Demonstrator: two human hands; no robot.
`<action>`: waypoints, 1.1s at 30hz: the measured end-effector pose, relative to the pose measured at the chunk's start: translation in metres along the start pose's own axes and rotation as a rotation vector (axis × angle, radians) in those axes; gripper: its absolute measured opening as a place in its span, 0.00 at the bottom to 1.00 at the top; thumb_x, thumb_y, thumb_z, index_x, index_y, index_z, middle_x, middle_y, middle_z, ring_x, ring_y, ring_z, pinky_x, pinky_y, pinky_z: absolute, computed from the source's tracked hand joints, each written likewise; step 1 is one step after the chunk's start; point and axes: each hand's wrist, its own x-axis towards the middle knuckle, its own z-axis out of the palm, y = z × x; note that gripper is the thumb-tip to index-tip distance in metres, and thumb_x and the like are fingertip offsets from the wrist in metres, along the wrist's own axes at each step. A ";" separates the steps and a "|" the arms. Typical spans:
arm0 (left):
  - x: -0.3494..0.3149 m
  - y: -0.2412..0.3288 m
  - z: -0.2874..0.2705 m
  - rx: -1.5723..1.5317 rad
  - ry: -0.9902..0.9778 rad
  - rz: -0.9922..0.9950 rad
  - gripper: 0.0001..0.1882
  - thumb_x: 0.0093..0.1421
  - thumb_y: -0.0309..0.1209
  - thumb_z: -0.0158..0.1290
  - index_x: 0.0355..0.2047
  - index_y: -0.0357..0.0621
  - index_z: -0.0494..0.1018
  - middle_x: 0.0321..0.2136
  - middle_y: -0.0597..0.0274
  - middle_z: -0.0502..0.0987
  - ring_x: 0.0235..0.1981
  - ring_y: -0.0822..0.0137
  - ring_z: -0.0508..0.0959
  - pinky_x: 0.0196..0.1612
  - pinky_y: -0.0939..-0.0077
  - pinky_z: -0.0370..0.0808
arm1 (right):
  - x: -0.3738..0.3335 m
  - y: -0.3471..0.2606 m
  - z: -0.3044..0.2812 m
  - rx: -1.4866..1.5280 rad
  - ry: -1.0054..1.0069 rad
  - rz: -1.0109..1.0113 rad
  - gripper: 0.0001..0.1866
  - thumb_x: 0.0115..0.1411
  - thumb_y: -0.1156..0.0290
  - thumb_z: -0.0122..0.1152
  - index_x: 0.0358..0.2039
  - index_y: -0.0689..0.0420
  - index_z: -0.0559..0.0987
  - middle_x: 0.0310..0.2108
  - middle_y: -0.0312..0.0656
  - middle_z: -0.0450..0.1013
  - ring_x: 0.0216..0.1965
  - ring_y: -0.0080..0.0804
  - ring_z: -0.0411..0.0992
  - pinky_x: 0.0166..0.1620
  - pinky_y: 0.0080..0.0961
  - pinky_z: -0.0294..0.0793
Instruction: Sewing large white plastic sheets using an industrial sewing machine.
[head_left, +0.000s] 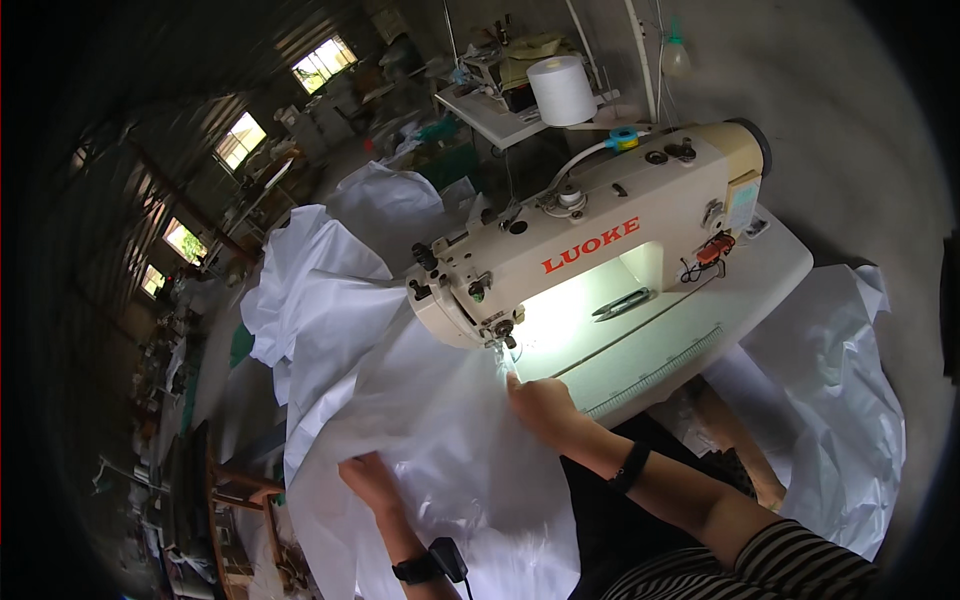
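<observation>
A large white sheet (430,400), glossy and plastic-like, drapes over the left of the sewing machine (620,230) and down across my lap. Its right edge runs up to the presser foot (505,338). My right hand (545,410) is just in front of the foot, fingers closed on that edge and pointing toward the needle area; the fingertips are partly lost in glare. Lower left, my left hand (370,482) grips the sheet, its fingers curled and partly hidden. Thread snips (623,304) lie on the lit machine bed, beneath the arm.
Behind the machine stands a white thread cone (561,92) near another worktable (490,118). More white sheeting (835,400) hangs at the right, beside a grey wall (850,170). A wooden frame (245,490) is at the lower left. Windows and clutter fill the far left.
</observation>
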 end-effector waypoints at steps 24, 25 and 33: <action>-0.296 -0.058 -0.019 -0.031 -0.375 -0.192 0.29 0.55 0.30 0.56 0.58 0.37 0.65 0.44 0.46 0.78 0.32 0.50 0.82 0.34 0.59 0.79 | -0.115 0.028 -0.028 1.055 -0.597 -0.155 0.18 0.69 0.74 0.49 0.58 0.65 0.68 0.53 0.49 0.73 0.51 0.34 0.76 0.45 0.25 0.78; -0.276 -0.038 -0.043 -0.318 -0.382 -0.352 0.22 0.60 0.28 0.52 0.54 0.34 0.68 0.43 0.48 0.77 0.37 0.57 0.79 0.39 0.65 0.77 | -0.110 0.021 -0.026 1.046 -0.571 -0.078 0.15 0.69 0.77 0.47 0.54 0.66 0.73 0.52 0.47 0.75 0.49 0.34 0.78 0.45 0.24 0.78; -0.127 0.104 -0.104 -0.824 -0.622 -0.223 0.13 0.55 0.15 0.54 0.42 0.32 0.75 0.38 0.56 0.80 0.40 0.67 0.79 0.42 0.75 0.75 | -0.033 -0.099 0.018 1.143 -0.789 -0.433 0.19 0.68 0.71 0.50 0.56 0.64 0.71 0.54 0.54 0.72 0.57 0.43 0.71 0.60 0.32 0.68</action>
